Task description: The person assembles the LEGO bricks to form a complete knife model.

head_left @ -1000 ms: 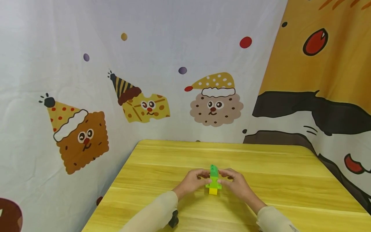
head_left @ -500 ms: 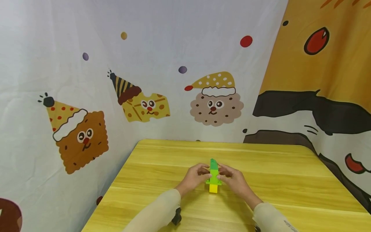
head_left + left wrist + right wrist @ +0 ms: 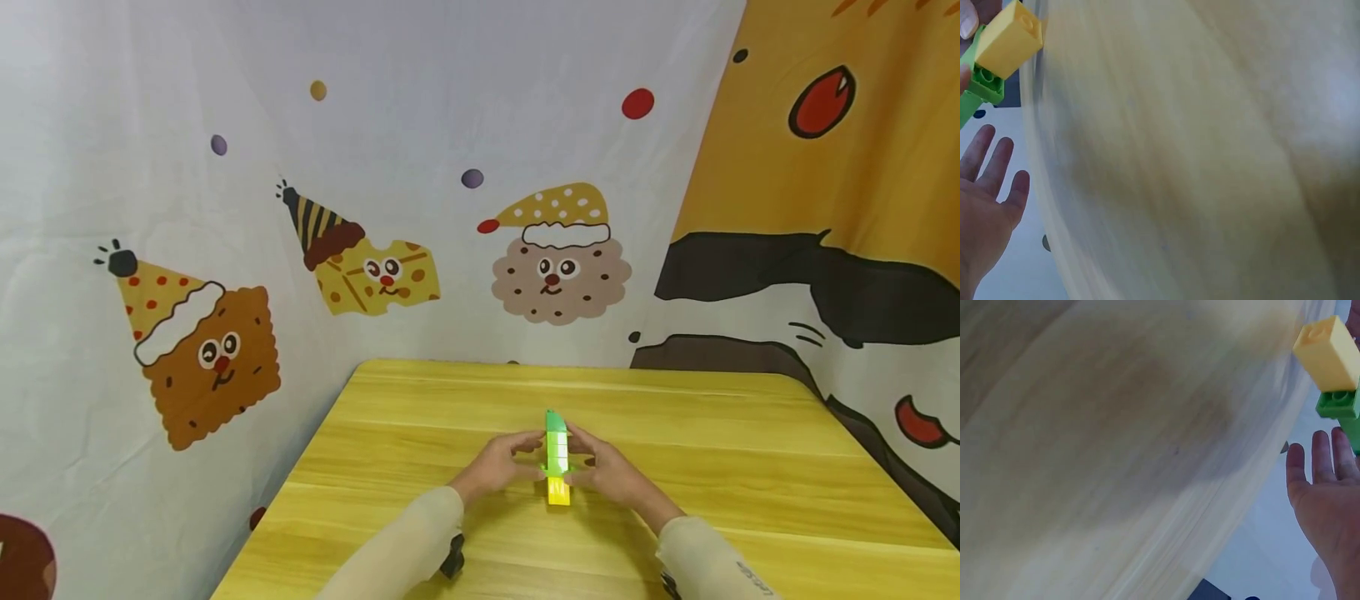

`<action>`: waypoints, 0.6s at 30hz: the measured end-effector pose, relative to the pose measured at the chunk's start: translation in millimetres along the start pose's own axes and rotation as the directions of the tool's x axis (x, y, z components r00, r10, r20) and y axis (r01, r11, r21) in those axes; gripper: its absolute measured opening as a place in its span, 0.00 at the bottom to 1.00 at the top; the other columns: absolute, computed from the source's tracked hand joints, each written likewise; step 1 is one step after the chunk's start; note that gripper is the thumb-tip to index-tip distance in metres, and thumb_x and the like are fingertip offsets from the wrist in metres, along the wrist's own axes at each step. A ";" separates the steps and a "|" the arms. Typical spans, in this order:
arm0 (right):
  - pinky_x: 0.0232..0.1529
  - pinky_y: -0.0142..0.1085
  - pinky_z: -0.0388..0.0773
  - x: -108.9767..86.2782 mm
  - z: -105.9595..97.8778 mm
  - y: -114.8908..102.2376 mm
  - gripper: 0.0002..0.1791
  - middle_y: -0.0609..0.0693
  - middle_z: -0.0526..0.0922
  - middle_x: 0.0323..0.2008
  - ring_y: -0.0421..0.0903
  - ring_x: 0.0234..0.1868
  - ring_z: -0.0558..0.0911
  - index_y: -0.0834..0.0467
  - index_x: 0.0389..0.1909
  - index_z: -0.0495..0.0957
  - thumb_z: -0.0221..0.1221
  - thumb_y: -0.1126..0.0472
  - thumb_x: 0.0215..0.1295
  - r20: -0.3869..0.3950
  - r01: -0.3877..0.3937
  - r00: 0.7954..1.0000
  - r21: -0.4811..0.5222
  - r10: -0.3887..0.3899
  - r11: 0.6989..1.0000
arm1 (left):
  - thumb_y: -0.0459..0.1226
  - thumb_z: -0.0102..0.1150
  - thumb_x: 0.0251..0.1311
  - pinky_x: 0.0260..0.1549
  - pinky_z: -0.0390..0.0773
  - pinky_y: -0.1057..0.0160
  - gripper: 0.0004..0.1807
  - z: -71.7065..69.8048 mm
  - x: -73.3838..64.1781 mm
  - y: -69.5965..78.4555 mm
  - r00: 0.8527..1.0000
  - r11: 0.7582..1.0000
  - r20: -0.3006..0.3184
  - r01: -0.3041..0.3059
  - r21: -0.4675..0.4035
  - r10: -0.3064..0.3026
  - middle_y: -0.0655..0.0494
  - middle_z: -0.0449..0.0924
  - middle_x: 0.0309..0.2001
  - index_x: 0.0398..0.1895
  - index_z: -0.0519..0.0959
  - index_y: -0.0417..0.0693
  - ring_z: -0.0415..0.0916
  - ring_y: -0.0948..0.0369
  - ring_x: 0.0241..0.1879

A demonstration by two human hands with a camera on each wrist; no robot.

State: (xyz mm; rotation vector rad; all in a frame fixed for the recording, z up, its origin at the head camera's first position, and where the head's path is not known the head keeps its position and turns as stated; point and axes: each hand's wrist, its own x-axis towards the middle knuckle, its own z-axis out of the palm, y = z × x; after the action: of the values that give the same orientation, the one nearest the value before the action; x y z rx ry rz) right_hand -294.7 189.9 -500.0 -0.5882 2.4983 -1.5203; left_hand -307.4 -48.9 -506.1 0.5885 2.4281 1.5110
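Note:
Between my two hands stands a build of toy bricks, with a green sloped brick [image 3: 555,422] on top, lime green bricks [image 3: 557,454] in the middle and a yellow brick [image 3: 558,492] at the bottom. My left hand [image 3: 498,467] pinches its left side by thumb and fingertips. From the other side my right hand [image 3: 611,473] holds it likewise. In the left wrist view the yellow brick [image 3: 1009,40] shows its hollow underside, apart from the tabletop. Outer fingers [image 3: 1322,459] of the right hand extend straight in the right wrist view.
The build is above a wood-grain table [image 3: 465,400]. Behind it hangs a pale curtain [image 3: 420,100] printed with cartoon snacks. Black objects [image 3: 453,557] show under the left sleeve and at the right cuff.
Both hands first raised the build slightly, then lowered it a little. Its front face has tilted and now catches bright light. The thumbs have shifted down to the lower lime part.

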 end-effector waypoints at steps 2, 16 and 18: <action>0.63 0.64 0.61 -0.5 -0.4 1.9 0.51 0.60 0.70 0.66 0.63 0.67 0.67 0.52 0.79 0.49 0.69 0.60 0.61 0.025 -0.005 1.000 0.008 0.005 1.000 | 0.47 0.72 0.57 0.64 0.63 0.42 0.34 -0.8 -1.4 -1.9 1.000 1.000 0.017 0.012 0.011 -0.012 0.66 0.73 0.63 0.68 0.71 0.72 0.68 0.58 0.64; 0.61 0.64 0.64 1.0 4.9 4.6 0.48 0.66 0.68 0.66 0.67 0.67 0.65 0.51 0.79 0.50 0.67 0.61 0.63 0.088 -0.028 0.996 0.020 0.026 0.999 | 0.46 0.71 0.59 0.62 0.67 0.43 0.33 -3.7 -7.5 -6.1 0.999 0.999 0.040 0.033 0.020 -0.034 0.58 0.73 0.65 0.68 0.72 0.66 0.67 0.53 0.65; 0.60 0.64 0.65 2.4 5.0 5.9 0.47 0.66 0.69 0.65 0.68 0.66 0.67 0.53 0.79 0.50 0.66 0.60 0.64 0.106 -0.031 0.994 0.024 0.028 0.999 | 0.45 0.70 0.59 0.63 0.66 0.44 0.33 -3.5 -7.0 -7.1 0.998 0.999 0.045 0.042 0.016 -0.043 0.57 0.73 0.65 0.68 0.72 0.65 0.68 0.52 0.65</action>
State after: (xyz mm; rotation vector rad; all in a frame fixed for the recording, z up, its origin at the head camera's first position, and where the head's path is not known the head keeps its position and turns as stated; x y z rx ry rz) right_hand -296.7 187.2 -507.4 -0.6082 2.3944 -1.4687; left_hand -304.0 -57.6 -511.1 0.5642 2.4043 1.4487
